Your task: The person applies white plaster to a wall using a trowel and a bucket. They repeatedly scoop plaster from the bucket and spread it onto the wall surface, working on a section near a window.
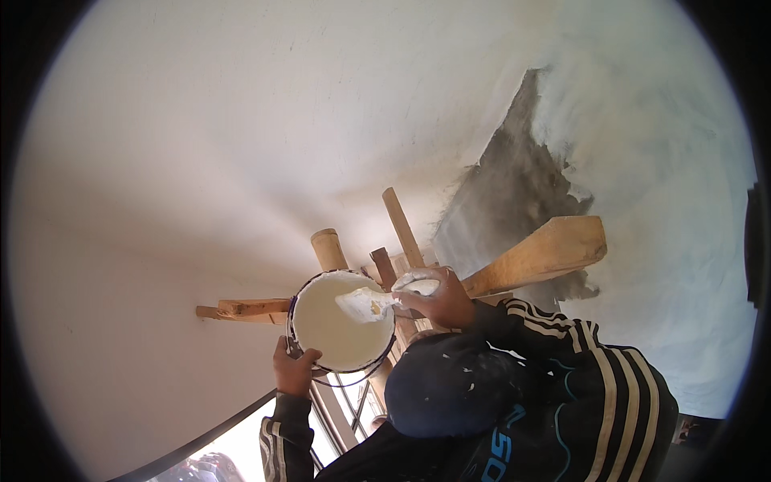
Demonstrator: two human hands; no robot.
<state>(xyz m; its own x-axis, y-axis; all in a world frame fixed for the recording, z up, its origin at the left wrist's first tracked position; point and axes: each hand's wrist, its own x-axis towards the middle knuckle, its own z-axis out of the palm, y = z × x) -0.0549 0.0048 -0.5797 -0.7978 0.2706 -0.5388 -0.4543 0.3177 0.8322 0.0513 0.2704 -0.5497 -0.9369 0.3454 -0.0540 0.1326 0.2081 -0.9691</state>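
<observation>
My left hand (295,365) grips the near left rim of a round bucket (295,315), thumb over the edge. Inside the bucket is a smooth, creamy-white mix (333,333). Closed around the pale handle of a putty knife (363,305) is my right hand (438,297), its fingers smeared white. The knife's flat, white-coated end lies over the right part of the bucket's mouth; I cannot tell whether it dips into the mix. A thin wire handle (353,384) hangs below the bucket's near rim.
Wooden poles and beams surround the bucket: a thick one (538,253) at right, a round one (328,249) behind, another (253,308) at left. White wall (201,145) curves around, with a bare grey patch (514,177). A dark blue, white-spotted rounded cloth shape (450,386) sits close below.
</observation>
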